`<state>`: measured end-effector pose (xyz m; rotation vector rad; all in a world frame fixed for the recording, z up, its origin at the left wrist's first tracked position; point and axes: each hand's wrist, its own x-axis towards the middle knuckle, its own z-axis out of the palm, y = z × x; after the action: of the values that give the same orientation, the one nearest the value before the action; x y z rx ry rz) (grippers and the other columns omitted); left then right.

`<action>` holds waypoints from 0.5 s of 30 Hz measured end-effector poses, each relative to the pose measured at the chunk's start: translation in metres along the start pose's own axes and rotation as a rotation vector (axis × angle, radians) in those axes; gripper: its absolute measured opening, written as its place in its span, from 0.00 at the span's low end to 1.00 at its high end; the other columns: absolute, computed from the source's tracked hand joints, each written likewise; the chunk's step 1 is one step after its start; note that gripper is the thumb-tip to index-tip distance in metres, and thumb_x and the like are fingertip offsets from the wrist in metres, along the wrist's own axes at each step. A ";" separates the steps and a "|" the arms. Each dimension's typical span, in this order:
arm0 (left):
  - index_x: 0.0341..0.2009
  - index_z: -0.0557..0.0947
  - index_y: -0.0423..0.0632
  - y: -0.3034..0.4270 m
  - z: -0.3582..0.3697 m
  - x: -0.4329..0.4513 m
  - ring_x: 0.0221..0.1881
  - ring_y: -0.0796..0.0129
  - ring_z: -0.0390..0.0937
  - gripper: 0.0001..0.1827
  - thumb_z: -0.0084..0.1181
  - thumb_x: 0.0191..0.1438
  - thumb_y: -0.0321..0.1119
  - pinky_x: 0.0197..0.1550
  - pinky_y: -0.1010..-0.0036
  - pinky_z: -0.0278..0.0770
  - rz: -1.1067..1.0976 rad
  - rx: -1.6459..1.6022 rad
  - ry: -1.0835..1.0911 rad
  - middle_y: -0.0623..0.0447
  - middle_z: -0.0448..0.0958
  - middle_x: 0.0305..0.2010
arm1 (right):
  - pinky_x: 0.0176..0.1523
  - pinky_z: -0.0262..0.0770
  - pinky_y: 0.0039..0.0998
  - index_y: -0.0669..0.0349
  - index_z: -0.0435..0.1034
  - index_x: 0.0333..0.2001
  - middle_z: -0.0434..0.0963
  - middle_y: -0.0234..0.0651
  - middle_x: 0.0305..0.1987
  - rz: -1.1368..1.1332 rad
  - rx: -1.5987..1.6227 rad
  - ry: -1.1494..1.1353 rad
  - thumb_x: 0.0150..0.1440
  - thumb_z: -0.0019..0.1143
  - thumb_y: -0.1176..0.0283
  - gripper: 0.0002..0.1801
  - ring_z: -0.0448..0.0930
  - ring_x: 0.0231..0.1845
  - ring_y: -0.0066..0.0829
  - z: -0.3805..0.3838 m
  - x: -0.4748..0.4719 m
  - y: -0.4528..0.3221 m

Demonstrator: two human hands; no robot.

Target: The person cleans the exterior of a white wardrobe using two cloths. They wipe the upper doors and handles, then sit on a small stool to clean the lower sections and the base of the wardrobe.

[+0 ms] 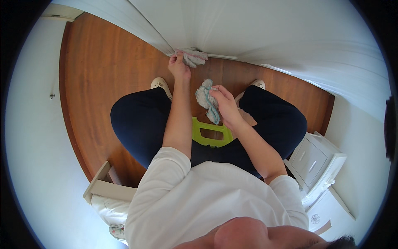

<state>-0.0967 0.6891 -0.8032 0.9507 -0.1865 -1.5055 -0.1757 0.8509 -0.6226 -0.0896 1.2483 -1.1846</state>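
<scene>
My left hand (180, 67) grips a grey-white cloth with a pinkish stripe (196, 57), at the bottom edge of a large white panel (248, 28), perhaps a cabinet door. The cloth lies close against that edge, just above the wooden floor. Nearer to me, my right hand (227, 105) holds a crumpled white cloth with blue-green edging (206, 96) between thumb and fingers. This second cloth hangs over the floor between my knees, apart from the panel. Part of each cloth is hidden in its folds.
Beneath me is a lime-green plastic stool (211, 143). A white drawer cabinet (314, 162) stands at my right, and a pale bed frame (108, 186) with bedding is behind my left side. The brown wooden floor (108, 59) stretches left to a white wall (34, 93).
</scene>
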 end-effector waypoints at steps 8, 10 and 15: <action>0.27 0.75 0.45 0.001 -0.005 0.004 0.32 0.72 0.73 0.04 0.54 0.53 0.23 0.38 0.74 0.73 -0.050 0.068 0.054 0.55 0.76 0.31 | 0.34 0.69 0.21 0.59 0.67 0.36 0.72 0.26 0.32 0.009 -0.020 -0.002 0.58 0.47 0.70 0.05 0.72 0.32 0.17 0.003 -0.002 -0.002; 0.27 0.75 0.45 0.003 -0.001 0.001 0.32 0.72 0.73 0.04 0.54 0.53 0.23 0.38 0.74 0.73 -0.052 0.063 0.044 0.56 0.76 0.31 | 0.35 0.68 0.21 0.59 0.67 0.36 0.72 0.26 0.32 0.004 -0.016 0.000 0.58 0.47 0.70 0.05 0.72 0.33 0.17 0.002 -0.002 -0.002; 0.28 0.75 0.45 0.000 -0.001 0.002 0.33 0.72 0.73 0.04 0.53 0.54 0.24 0.39 0.75 0.72 -0.008 0.023 0.008 0.56 0.75 0.31 | 0.35 0.68 0.20 0.59 0.67 0.36 0.72 0.26 0.32 0.017 -0.028 -0.016 0.58 0.47 0.70 0.05 0.71 0.33 0.17 0.003 -0.002 -0.003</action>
<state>-0.0956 0.6871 -0.8045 0.9767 -0.1952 -1.5098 -0.1748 0.8491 -0.6181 -0.1091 1.2500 -1.1500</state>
